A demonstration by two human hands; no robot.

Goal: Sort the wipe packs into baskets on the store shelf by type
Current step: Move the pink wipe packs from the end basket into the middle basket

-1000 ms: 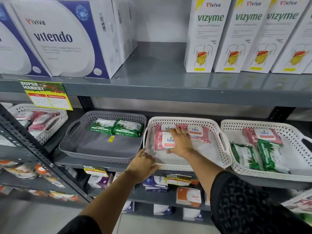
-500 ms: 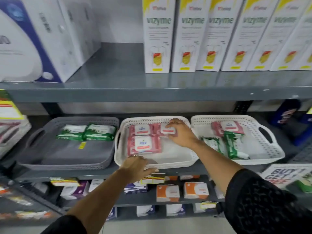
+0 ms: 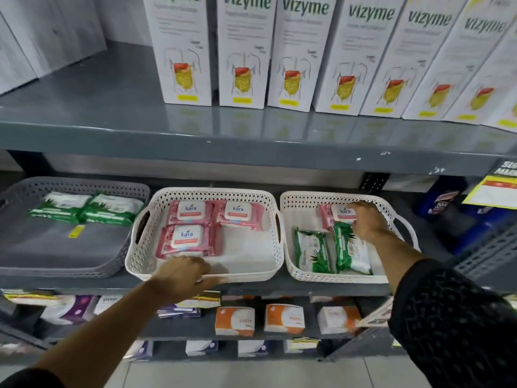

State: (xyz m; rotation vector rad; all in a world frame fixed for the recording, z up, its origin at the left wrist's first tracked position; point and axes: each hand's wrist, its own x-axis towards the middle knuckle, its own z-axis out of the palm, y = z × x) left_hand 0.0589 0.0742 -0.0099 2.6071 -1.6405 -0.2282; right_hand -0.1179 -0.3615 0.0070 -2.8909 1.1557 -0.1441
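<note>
Three baskets stand in a row on the middle shelf. The grey basket [image 3: 70, 247] on the left holds two green wipe packs [image 3: 60, 207]. The middle white basket [image 3: 212, 192] holds three pink Kara packs [image 3: 187, 239]. My left hand [image 3: 181, 275] grips that basket's front rim. The right white basket [image 3: 307, 196] holds one pink pack [image 3: 331, 217] at the back and two green packs [image 3: 312, 250] in front. My right hand [image 3: 366, 221] is inside this basket, fingers closed over the pink pack's right half, which they hide.
Tall white Vizyme boxes [image 3: 187, 51] line the upper shelf, whose front edge [image 3: 251, 147] overhangs the baskets. Orange-and-white boxes [image 3: 235, 320] sit on the shelf below. A yellow promo sign [image 3: 492, 189] and dark blue goods [image 3: 442, 203] are to the right.
My right hand left the pink packs in the middle basket and moved right into the right basket, onto its pink pack. My left hand stayed on the middle basket's rim. The view panned right.
</note>
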